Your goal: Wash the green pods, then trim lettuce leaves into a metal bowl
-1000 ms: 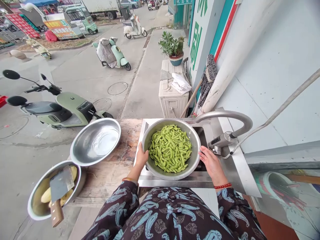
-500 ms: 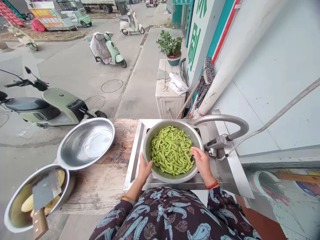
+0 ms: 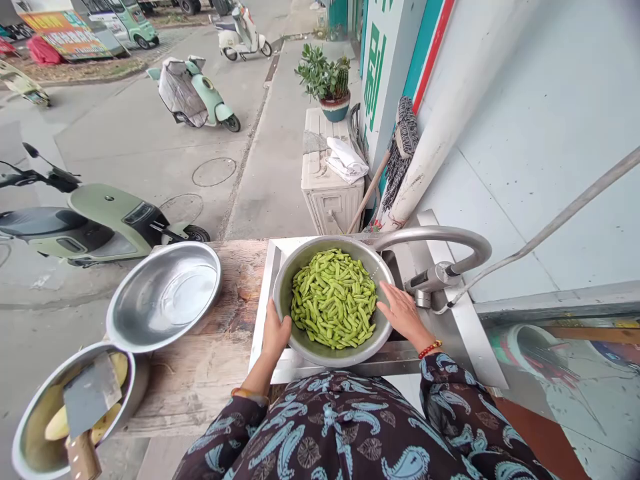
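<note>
Left hand [image 3: 275, 333] pinches round silver metal bowl [image 3: 283, 283] of slim green pods [image 3: 334, 300], right hand [image 3: 404, 317] loosely spread opposite; lopsided support might tip it.

The big bowl [image 3: 285, 283] is over the sink [image 3: 405, 367], with bean pods [image 3: 333, 300] in it. The left hand [image 3: 275, 333] is at its left side, the right hand [image 3: 403, 312] at its right. The tap [image 3: 440, 275] is right of the bowl. The table [image 3: 200, 383] is left of the sink. The second bowl [image 3: 165, 293] is on its left end. Just in front is the third bowl [image 3: 40, 407], and a knife [image 3: 90, 400] lies across it. Behind the sink is a box [image 3: 333, 207], with a plant [image 3: 325, 77] and a cloth [image 3: 347, 160] on top.
</note>
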The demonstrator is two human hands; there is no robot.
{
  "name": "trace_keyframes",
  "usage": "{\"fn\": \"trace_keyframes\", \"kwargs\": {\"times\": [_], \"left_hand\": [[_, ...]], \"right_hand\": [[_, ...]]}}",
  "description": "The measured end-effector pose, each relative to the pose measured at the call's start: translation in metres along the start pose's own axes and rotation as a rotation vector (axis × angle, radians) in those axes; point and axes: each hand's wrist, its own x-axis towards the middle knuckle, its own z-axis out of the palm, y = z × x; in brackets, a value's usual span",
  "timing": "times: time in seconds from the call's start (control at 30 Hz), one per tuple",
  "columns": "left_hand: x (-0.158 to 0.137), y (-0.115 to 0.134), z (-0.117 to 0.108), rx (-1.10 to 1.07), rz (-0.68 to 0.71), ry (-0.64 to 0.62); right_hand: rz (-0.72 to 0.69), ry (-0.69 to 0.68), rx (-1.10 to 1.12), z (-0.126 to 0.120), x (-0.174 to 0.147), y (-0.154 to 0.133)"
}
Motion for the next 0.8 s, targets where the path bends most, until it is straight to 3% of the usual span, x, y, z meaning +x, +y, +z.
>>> {"fn": "trace_keyframes", "kwargs": {"times": [0.3, 0.57, 0.8], "left_hand": [[-0.002, 0.006, -0.007, -0.039, -0.046, -0.104], [-0.005, 0.01, -0.006, -0.054, -0.066, -0.077], [-0.008, 0.008, -0.003, -0.072, -0.086, -0.079]], "right_hand": [[-0.024, -0.06, -0.127, 0.02, -0.004, 0.007], [-0.118, -0.095, -0.185, 0.035, -0.007, 0.019], [-0.076, -0.069, -0.067, 0.033, -0.004, 0.017]]}}
